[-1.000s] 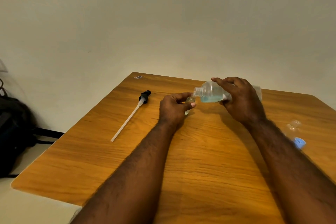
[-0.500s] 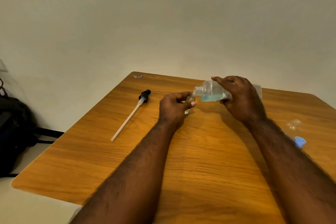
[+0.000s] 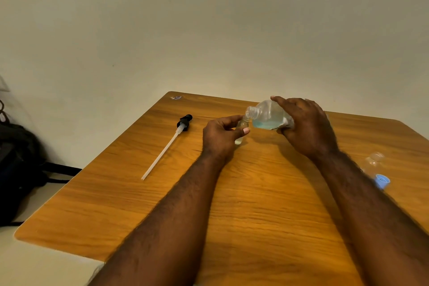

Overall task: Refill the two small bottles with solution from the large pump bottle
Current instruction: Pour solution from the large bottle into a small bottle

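While a plain pale wall [image 3: 209,30] fills the room behind, your wooden table [image 3: 267,204] juts out from it, with a dark bag [image 3: 16,169] on the floor to its left. Your right hand [image 3: 306,127] wraps the large pump bottle [image 3: 267,115], tipped sideways with blue solution pooled low. Its neck meets the mouth of the small bottle [image 3: 241,126] pinched in your left hand [image 3: 220,137]. The pump [image 3: 167,148] lies flat, well left. Beside your right forearm sits the second small bottle [image 3: 373,162], with a blue cap [image 3: 382,180] just beside it.
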